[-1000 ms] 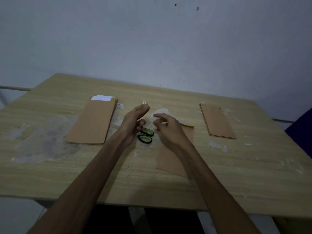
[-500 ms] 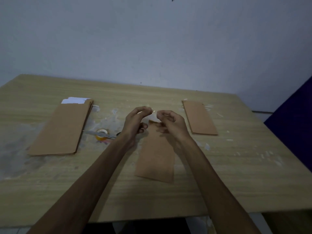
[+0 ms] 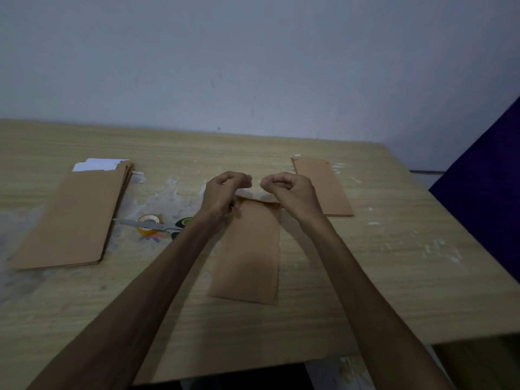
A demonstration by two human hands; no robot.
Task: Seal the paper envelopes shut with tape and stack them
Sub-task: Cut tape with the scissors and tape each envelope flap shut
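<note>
A brown paper envelope (image 3: 249, 249) lies flat in the middle of the table, its flap end pointing away from me. My left hand (image 3: 223, 194) and my right hand (image 3: 291, 194) hover side by side over that far end with fingers curled. Between them they pinch a short pale strip of tape (image 3: 254, 192), stretched just above the envelope's top edge. A stack of brown envelopes (image 3: 76, 218) with white paper showing at its far end lies on the left. A thinner stack of envelopes (image 3: 323, 187) lies on the right.
A roll of clear tape (image 3: 147, 223) sits left of my left forearm, with scissors (image 3: 157, 227) lying across it. White residue smears the wooden table (image 3: 394, 263). A dark blue object (image 3: 489, 198) stands past the table's right edge. A wall runs behind.
My hands left the scissors, came together and now pinch a tape strip, lowered to the envelope's top edge. The view has shifted right, so the roll and scissors now show.
</note>
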